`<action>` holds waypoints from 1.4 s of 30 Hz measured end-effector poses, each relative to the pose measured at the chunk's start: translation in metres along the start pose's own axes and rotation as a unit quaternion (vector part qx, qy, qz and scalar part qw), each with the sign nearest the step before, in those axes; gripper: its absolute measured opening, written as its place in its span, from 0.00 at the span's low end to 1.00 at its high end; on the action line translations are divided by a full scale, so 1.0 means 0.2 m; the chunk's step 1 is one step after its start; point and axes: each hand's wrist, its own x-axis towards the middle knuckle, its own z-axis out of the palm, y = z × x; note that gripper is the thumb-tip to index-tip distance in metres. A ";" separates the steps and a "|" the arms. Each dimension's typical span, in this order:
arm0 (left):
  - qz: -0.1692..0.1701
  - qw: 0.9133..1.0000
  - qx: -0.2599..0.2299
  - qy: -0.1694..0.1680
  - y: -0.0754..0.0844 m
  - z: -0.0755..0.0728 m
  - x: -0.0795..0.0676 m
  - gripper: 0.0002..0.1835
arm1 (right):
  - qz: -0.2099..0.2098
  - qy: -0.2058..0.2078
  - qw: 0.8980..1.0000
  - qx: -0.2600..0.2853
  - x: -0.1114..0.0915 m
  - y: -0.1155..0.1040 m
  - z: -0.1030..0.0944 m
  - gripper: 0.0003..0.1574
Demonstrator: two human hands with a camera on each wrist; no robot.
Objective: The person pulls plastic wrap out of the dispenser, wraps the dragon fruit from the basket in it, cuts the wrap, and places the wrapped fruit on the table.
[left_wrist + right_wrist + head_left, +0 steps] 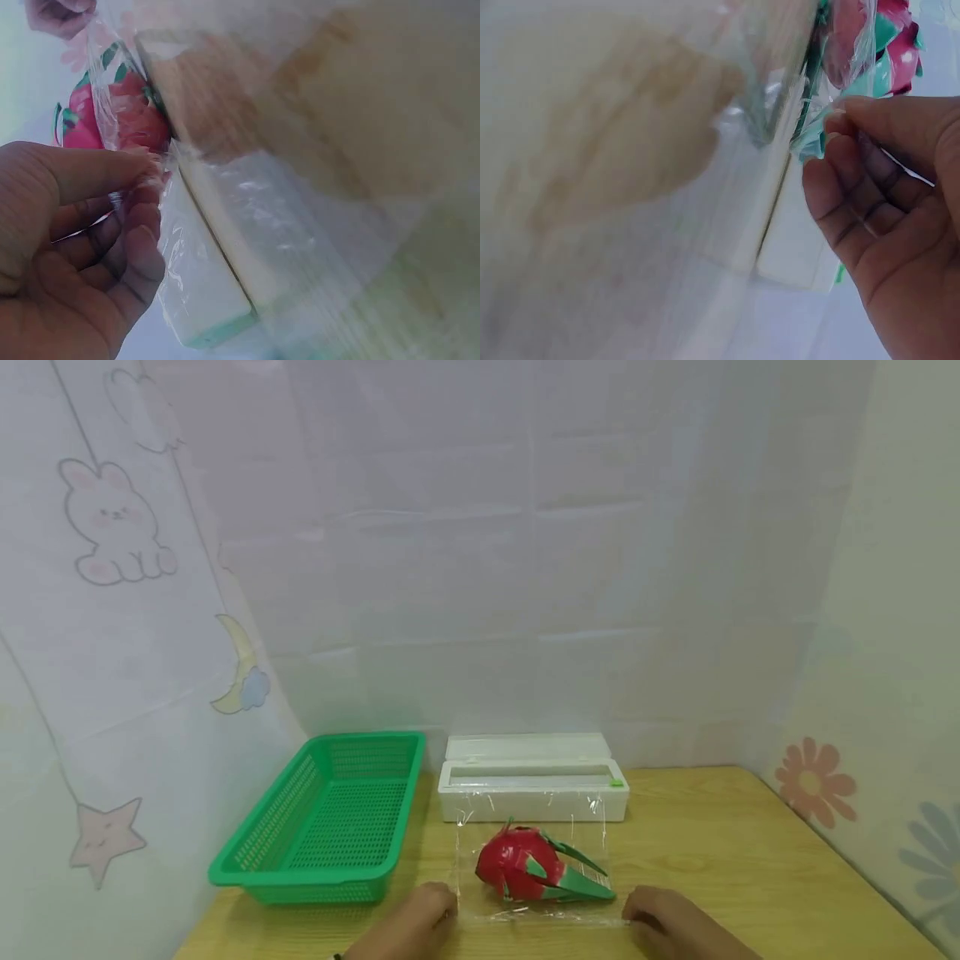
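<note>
A red dragon fruit [517, 864] with green leafy scales lies on its side on the table, its long leaves pointing right. A sheet of clear cling film [480, 910] spans the fruit's area; whether it runs over or under the fruit is hard to tell. My left hand [420, 920] pinches the film's near left corner between thumb and index finger, seen closely in the left wrist view. At the near right corner, my right hand [675, 920] pinches the film likewise. Behind the fruit stands a white cling film box [532, 806], its lid [528, 747] raised.
A green plastic basket [397, 852] with perforated sides stands on the left of the wooden table [690, 835]. Pale curtains [480, 568] hang behind and on both sides.
</note>
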 end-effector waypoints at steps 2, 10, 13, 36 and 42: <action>0.022 0.999 0.002 0.030 -0.01 -0.01 0.00 0.08 | -0.018 0.023 1.000 0.003 0.00 0.00 -0.01 0.02; 0.039 0.990 -0.077 0.109 -0.05 -0.05 0.09 0.04 | -0.100 0.193 0.969 -0.118 0.06 0.02 0.00 0.15; 0.017 0.985 -0.143 0.101 -0.06 -0.04 0.13 0.07 | -0.079 0.182 0.975 -0.104 0.09 0.03 -0.01 0.13; -0.085 0.892 -0.410 0.174 -0.09 0.09 0.32 0.11 | -0.065 0.212 0.971 0.085 0.30 0.07 0.02 0.09; -0.117 0.888 -0.399 0.198 -0.06 0.09 0.39 0.09 | 0.021 0.245 0.962 0.114 0.38 0.12 0.05 0.10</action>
